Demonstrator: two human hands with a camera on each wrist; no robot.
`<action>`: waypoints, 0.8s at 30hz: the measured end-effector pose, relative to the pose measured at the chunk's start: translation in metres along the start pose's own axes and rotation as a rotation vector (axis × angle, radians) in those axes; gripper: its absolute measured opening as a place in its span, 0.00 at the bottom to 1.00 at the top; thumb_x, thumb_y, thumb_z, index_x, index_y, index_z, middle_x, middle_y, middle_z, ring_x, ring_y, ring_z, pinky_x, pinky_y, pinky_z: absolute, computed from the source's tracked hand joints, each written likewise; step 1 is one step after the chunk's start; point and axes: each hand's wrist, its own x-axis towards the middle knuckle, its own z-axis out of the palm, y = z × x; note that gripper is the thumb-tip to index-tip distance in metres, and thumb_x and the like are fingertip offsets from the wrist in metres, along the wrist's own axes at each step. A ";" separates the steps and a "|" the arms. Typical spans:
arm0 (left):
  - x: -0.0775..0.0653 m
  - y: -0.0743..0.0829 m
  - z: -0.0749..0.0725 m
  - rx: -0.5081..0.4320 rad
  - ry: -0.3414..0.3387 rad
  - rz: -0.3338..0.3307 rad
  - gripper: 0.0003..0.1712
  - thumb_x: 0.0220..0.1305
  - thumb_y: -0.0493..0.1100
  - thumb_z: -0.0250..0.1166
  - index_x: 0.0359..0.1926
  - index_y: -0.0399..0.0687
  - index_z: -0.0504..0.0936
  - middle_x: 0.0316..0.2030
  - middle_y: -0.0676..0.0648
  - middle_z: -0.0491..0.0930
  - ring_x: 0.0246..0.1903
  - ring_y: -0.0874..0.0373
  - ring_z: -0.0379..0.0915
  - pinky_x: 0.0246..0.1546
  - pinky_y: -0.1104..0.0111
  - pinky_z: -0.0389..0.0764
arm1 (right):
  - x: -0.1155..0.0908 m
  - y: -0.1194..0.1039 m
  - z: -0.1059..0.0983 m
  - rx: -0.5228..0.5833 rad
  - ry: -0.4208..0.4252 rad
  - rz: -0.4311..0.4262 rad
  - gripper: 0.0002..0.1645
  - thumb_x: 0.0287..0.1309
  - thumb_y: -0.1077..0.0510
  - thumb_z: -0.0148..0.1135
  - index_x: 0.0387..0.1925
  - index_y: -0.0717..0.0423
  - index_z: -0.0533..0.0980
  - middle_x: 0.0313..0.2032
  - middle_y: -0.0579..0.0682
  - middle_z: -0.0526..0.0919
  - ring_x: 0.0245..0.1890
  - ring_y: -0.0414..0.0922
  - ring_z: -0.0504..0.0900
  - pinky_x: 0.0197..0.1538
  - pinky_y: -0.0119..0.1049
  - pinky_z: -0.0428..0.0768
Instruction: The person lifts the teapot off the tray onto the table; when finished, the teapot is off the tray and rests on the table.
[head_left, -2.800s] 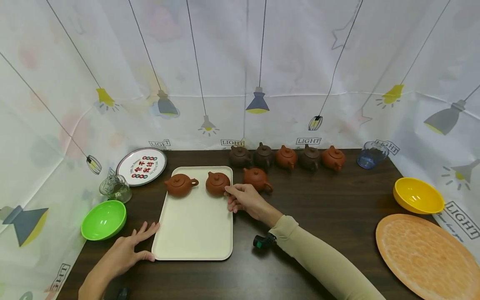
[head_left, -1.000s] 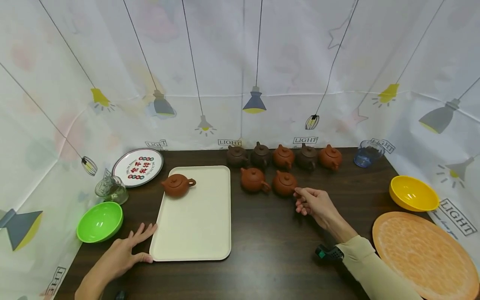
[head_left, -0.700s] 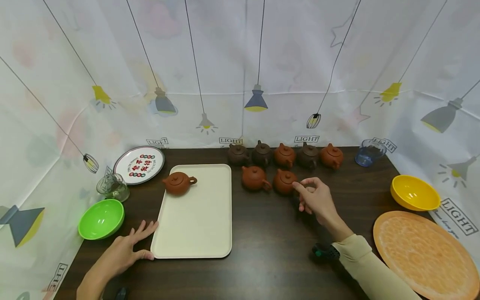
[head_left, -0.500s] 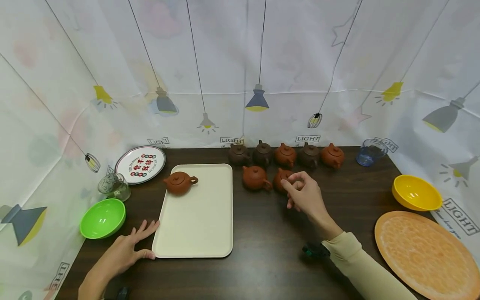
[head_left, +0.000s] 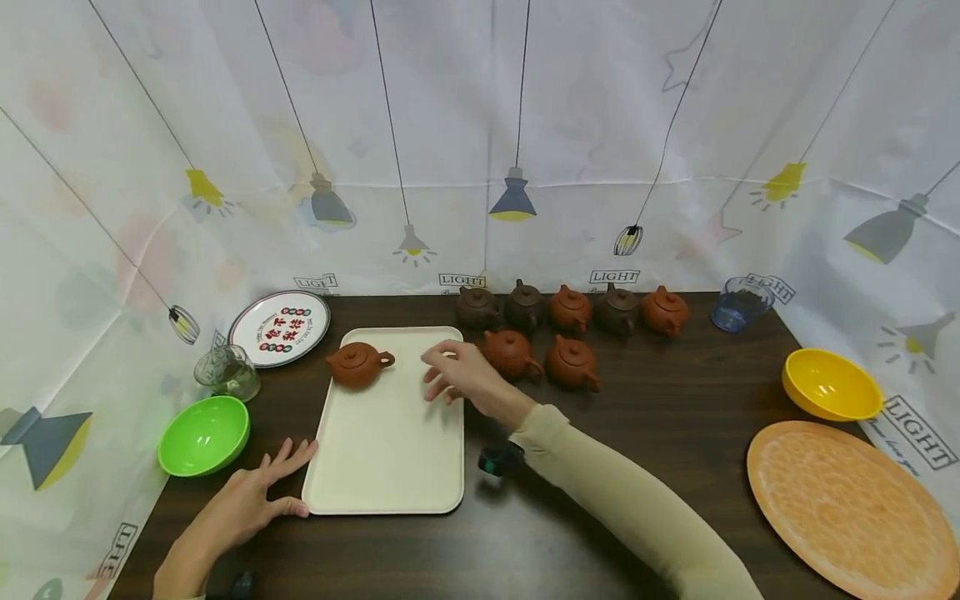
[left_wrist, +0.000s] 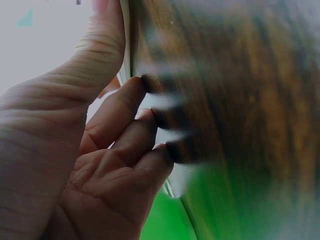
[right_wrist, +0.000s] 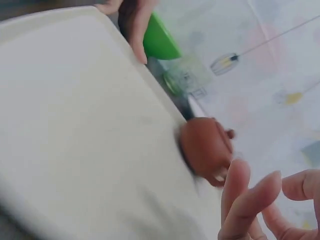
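Observation:
A reddish-brown teapot stands at the far left of the cream tray, its handle turned right. My right hand hovers over the tray's right part with fingers loosely bent and nothing in them; in the right wrist view its fingertips appear near the teapot. My left hand touches the tray's left edge with spread, mostly straight fingers and thumb. Two more reddish-brown teapots, one partly behind my right hand and another, sit on the dark table just right of the tray.
Along the back stands a row of dark and reddish-brown teapots. At left are a green bowl, a clear glass and a printed plate. Rightward are a blue glass, a yellow bowl and a round orange-tan board.
A reddish-brown teapot went from the tray to the table at right, where my right hand let go of it. That hand has since swung left, back over the tray. My left hand stayed put.

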 end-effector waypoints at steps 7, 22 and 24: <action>-0.002 0.000 0.005 -0.015 0.006 0.010 0.54 0.53 0.57 0.79 0.80 0.56 0.70 0.74 0.25 0.68 0.61 0.11 0.72 0.61 0.33 0.80 | 0.045 0.005 0.041 -0.026 -0.068 0.025 0.20 0.81 0.46 0.57 0.60 0.56 0.77 0.47 0.66 0.89 0.25 0.44 0.89 0.26 0.32 0.84; -0.001 0.001 -0.001 0.005 -0.005 -0.014 0.55 0.53 0.58 0.78 0.81 0.58 0.69 0.74 0.25 0.67 0.61 0.11 0.72 0.60 0.33 0.80 | 0.063 0.006 0.054 0.100 -0.131 0.051 0.18 0.80 0.54 0.57 0.46 0.67 0.83 0.30 0.53 0.85 0.26 0.43 0.90 0.31 0.29 0.88; -0.001 0.001 -0.001 0.004 -0.002 -0.011 0.54 0.53 0.58 0.78 0.81 0.57 0.69 0.74 0.25 0.68 0.61 0.11 0.72 0.60 0.33 0.80 | 0.065 0.006 0.053 0.119 -0.136 0.060 0.18 0.80 0.54 0.58 0.45 0.66 0.84 0.31 0.54 0.86 0.26 0.43 0.90 0.32 0.29 0.88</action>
